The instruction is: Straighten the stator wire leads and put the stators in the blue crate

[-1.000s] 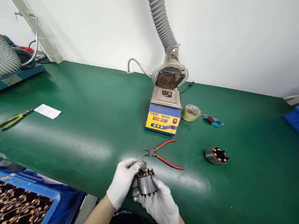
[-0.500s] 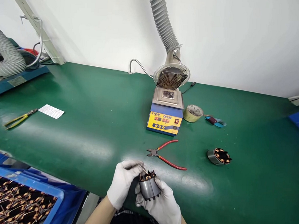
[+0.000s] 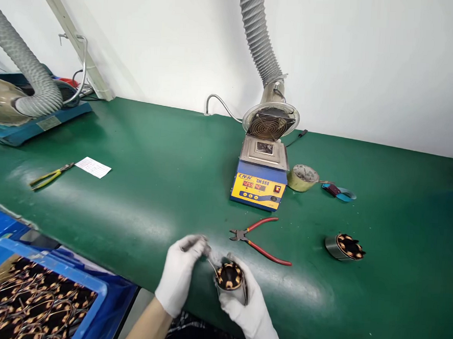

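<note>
My right hand (image 3: 251,306), in a white glove, is wrapped round a motor stator (image 3: 230,282), a metal cylinder with copper coils. Its coil end faces up toward me. Left of it, my gloved left hand (image 3: 180,269) pinches a thin wire lead (image 3: 212,264) that runs from the stator's rim. The fingertips are slightly blurred. Just beyond both hands lie red-handled cutters (image 3: 260,239), jaws pointing left. A second stator (image 3: 345,247) stands on the green table to the right.
A blue and yellow solder pot (image 3: 259,187) sits under an exhaust hose (image 3: 263,39). Beside it are a round tin (image 3: 302,179) and a blue strip (image 3: 342,193). Yellow pliers (image 3: 51,176) and a paper slip (image 3: 93,167) lie left. A blue crate (image 3: 102,292) of wound stators stands at lower left.
The stator in my right hand has tipped so its coil end shows more fully. My left hand has drawn away from it with the wire lead stretched between. The whole view has shifted.
</note>
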`<action>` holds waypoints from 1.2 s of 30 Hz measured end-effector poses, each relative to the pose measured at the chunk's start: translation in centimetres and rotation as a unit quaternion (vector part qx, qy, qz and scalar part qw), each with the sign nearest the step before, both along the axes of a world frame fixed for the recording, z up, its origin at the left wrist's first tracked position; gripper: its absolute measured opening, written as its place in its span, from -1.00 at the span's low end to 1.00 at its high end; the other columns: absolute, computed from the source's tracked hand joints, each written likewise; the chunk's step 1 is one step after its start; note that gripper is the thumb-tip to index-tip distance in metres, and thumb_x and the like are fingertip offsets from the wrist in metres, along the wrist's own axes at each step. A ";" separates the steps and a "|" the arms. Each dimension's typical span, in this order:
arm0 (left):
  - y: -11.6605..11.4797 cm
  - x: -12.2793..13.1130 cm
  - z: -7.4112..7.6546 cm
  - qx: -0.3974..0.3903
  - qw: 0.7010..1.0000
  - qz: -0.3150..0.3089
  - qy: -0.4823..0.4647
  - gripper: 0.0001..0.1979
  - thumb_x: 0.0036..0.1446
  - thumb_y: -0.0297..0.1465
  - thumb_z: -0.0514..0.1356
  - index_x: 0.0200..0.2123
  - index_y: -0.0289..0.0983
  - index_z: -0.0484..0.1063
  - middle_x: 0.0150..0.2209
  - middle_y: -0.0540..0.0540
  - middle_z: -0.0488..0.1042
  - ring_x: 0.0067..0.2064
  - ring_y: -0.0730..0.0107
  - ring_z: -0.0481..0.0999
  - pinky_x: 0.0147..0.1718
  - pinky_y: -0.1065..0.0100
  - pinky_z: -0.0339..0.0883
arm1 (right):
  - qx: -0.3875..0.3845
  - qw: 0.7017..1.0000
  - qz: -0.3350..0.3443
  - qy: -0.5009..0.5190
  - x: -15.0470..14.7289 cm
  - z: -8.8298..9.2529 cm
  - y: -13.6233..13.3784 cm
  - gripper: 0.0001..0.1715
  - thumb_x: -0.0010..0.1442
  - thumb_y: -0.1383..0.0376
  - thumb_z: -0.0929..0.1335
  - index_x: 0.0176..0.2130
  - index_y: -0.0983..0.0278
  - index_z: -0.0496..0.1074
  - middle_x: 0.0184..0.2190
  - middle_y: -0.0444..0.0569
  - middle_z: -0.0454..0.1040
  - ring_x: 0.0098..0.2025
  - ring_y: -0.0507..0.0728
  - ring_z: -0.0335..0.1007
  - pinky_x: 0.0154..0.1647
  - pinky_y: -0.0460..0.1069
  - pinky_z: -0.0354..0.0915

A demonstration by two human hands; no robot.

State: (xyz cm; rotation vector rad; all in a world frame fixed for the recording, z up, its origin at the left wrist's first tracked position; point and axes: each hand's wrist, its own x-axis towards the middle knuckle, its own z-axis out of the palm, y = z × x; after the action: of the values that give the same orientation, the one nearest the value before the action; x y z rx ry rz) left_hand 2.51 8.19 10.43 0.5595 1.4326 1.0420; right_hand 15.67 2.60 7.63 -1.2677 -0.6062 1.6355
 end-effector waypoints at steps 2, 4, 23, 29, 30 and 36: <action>0.1 -0.5 -0.3 0.015 0.999 -0.015 -0.033 -0.61 -0.10 -0.18 0.29 -0.20 -0.26 0.44 -0.30 -0.07 0.55 -0.22 0.40 0.49 -0.15 0.41 0.31 | 0.034 0.990 -0.029 -0.134 -0.3 -0.7 -0.3 -0.34 -0.28 0.27 0.46 -0.10 0.23 0.35 -0.13 0.06 0.46 -0.14 0.21 0.42 -0.13 0.05 0.38; -0.1 -0.1 -0.3 -0.008 0.993 -0.082 -0.083 -0.47 -0.15 -0.17 0.32 -0.07 -0.22 0.38 -0.11 -0.12 0.51 -0.06 0.33 0.46 -0.06 0.39 0.28 | 0.098 0.965 -0.036 -0.241 -0.7 -1.1 -0.3 -0.41 -0.26 0.28 0.44 -0.15 0.25 0.35 -0.19 0.08 0.49 -0.18 0.20 0.45 -0.16 0.04 0.40; 1.7 1.9 1.8 -0.103 0.992 -0.076 -0.001 -0.82 -0.42 -0.43 0.31 -0.60 -0.34 0.43 -0.57 -0.03 0.45 -0.47 0.42 0.41 -0.38 0.37 0.31 | 0.283 0.823 0.020 -0.493 -0.9 -3.1 -0.1 -0.64 -0.03 0.16 0.40 -0.28 0.19 0.19 -0.20 0.12 0.46 -0.19 0.23 0.44 -0.30 0.06 0.41; 1.5 2.1 1.1 -0.071 0.992 -0.085 0.058 -0.93 -0.38 -0.48 0.23 -0.66 -0.30 0.41 -0.61 -0.03 0.46 -0.50 0.40 0.43 -0.45 0.39 0.32 | 0.273 0.827 0.006 -0.492 -1.0 -2.7 0.0 -0.62 -0.02 0.12 0.41 -0.29 0.18 0.19 -0.23 0.12 0.47 -0.24 0.22 0.44 -0.33 0.06 0.39; 1.5 2.0 1.0 -0.060 0.993 -0.073 0.065 -0.92 -0.35 -0.46 0.24 -0.61 -0.30 0.43 -0.56 -0.05 0.49 -0.46 0.37 0.46 -0.40 0.37 0.34 | 0.272 0.828 0.009 -0.490 -1.0 -2.7 0.0 -0.61 -0.02 0.12 0.41 -0.28 0.18 0.19 -0.22 0.12 0.47 -0.23 0.22 0.44 -0.32 0.07 0.39; 1.8 1.9 1.2 -0.034 0.979 -0.171 0.106 -0.59 -0.32 -0.48 0.29 -0.25 -0.28 0.50 -0.26 -0.11 0.55 -0.20 0.27 0.50 -0.15 0.33 0.33 | 0.280 0.819 -0.008 -0.501 -1.1 -2.0 0.5 -0.63 0.00 0.10 0.40 -0.28 0.20 0.21 -0.31 0.09 0.48 -0.33 0.19 0.45 -0.39 0.04 0.38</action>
State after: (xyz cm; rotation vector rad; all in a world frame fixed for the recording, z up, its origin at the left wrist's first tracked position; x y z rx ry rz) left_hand 4.41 10.04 11.63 0.8536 1.4844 0.6722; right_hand 14.54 3.11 5.68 -1.5786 -1.5656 0.5397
